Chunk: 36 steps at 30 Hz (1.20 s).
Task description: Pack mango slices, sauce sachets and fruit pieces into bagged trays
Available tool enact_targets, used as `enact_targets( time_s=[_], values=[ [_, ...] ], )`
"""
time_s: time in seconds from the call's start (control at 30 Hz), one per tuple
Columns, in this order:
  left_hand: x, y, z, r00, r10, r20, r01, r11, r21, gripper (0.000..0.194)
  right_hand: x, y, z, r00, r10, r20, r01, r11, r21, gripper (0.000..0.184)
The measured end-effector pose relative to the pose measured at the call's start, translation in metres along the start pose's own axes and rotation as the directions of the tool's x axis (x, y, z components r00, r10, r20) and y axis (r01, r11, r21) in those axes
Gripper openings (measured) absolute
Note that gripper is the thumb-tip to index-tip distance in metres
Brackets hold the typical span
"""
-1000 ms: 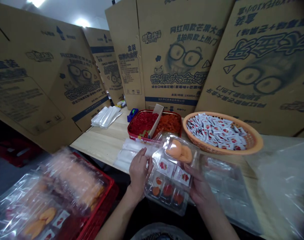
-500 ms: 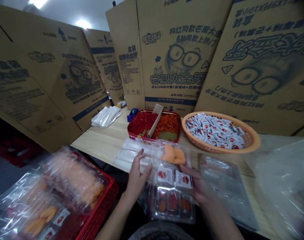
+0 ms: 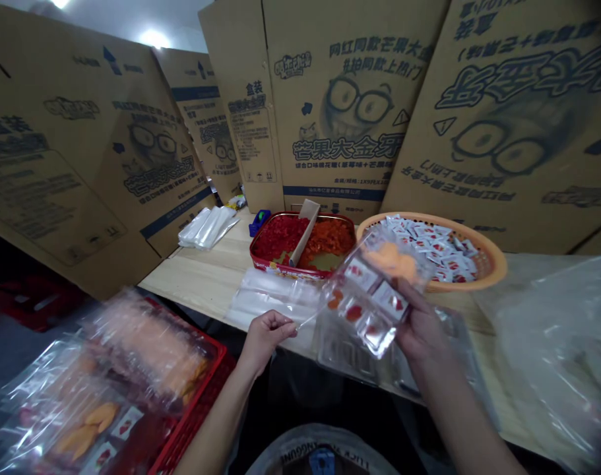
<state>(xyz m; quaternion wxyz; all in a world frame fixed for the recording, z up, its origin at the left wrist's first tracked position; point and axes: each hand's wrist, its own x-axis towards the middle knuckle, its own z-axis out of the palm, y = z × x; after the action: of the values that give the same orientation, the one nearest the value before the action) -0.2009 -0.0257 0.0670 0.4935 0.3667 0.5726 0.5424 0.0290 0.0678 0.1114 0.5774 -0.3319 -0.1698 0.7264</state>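
My right hand [image 3: 419, 320] grips a clear plastic tray [image 3: 374, 285] by its right side and holds it tilted above the table. In the tray's compartments are orange candies [image 3: 392, 259], two white sachets with red prints and several small red and orange pieces. Thumb and finger of my left hand [image 3: 265, 340] pinch a thin edge of clear plastic film, which stretches toward the tray. Under the tray, clear plastic tray pieces [image 3: 347, 353] lie near the table edge. Flat clear bags [image 3: 270, 297] lie just beyond my left hand.
A divided red tin [image 3: 260, 265] holds red and orange bits. Behind the held tray is an orange basket [image 3: 495, 267] of sachets. Packed trays fill a red crate [image 3: 216, 359] at lower left. Cardboard boxes [image 3: 349, 99] wall the back; a large plastic bag [image 3: 562, 349] sits right.
The filled tray has moved up and to the right in my right hand and is tilted. My left hand has closed from spread fingers into a pinch on the film.
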Motion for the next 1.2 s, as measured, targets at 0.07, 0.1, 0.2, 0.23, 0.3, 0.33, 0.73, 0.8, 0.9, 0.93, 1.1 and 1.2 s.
enact_targets(
  time_s=[0.07, 0.1, 0.2, 0.23, 0.3, 0.33, 0.73, 0.8, 0.9, 0.93, 1.1, 1.2],
  values=[
    [-0.003, 0.000, 0.002, 1.000, 0.008, -0.007, -0.008, 1.000, 0.025, 0.028, 0.008, -0.010, 0.014, 0.990, -0.143, -0.005, 0.143, 0.989, 0.040, 0.015],
    [-0.004, 0.000, 0.004, 1.000, 0.012, -0.010, -0.012, 0.999, 0.039, 0.027, 0.011, -0.013, 0.022, 0.980, -0.200, 0.007, 0.200, 0.978, 0.057, 0.015],
    [-0.009, 0.001, 0.009, 1.000, 0.022, -0.007, -0.022, 0.996, 0.081, 0.025, 0.017, -0.013, 0.042, 0.945, -0.322, 0.051, 0.316, 0.943, 0.099, 0.016],
    [-0.011, 0.002, 0.011, 1.000, 0.022, 0.001, -0.022, 0.996, 0.089, 0.024, 0.019, -0.011, 0.047, 0.935, -0.349, 0.062, 0.341, 0.934, 0.110, 0.017],
    [-0.014, 0.004, 0.013, 1.000, 0.009, 0.024, -0.012, 0.995, 0.098, 0.024, 0.022, -0.005, 0.051, 0.917, -0.389, 0.086, 0.377, 0.918, 0.128, 0.020],
    [-0.016, 0.006, 0.014, 0.999, -0.002, 0.037, -0.001, 0.995, 0.097, 0.024, 0.023, -0.002, 0.051, 0.909, -0.405, 0.093, 0.393, 0.910, 0.130, 0.024],
    [-0.020, 0.009, 0.007, 0.986, -0.142, 0.087, 0.157, 0.966, -0.206, 0.025, 0.027, 0.011, 0.026, 0.915, -0.391, 0.097, 0.381, 0.919, 0.102, 0.038],
    [-0.019, 0.007, 0.008, 0.990, -0.130, 0.052, 0.139, 0.966, -0.218, 0.025, 0.024, 0.012, 0.025, 0.938, -0.334, 0.093, 0.327, 0.941, 0.082, 0.032],
    [-0.018, 0.006, 0.010, 0.993, -0.121, 0.010, 0.120, 0.969, -0.216, 0.026, 0.020, 0.015, 0.022, 0.961, -0.264, 0.080, 0.258, 0.963, 0.075, 0.027],
    [-0.018, 0.006, 0.010, 0.993, -0.116, -0.001, 0.113, 0.970, -0.217, 0.026, 0.019, 0.016, 0.021, 0.966, -0.245, 0.080, 0.239, 0.968, 0.076, 0.027],
    [-0.020, 0.007, 0.010, 0.996, -0.082, -0.029, 0.074, 0.976, -0.203, 0.026, 0.018, 0.015, 0.015, 0.977, -0.174, 0.121, 0.169, 0.984, 0.053, 0.027],
    [-0.021, 0.011, 0.013, 0.996, -0.088, 0.015, 0.089, 0.983, -0.162, 0.027, 0.016, 0.015, 0.017, 0.974, -0.167, 0.154, 0.166, 0.986, 0.020, 0.027]
  ],
)
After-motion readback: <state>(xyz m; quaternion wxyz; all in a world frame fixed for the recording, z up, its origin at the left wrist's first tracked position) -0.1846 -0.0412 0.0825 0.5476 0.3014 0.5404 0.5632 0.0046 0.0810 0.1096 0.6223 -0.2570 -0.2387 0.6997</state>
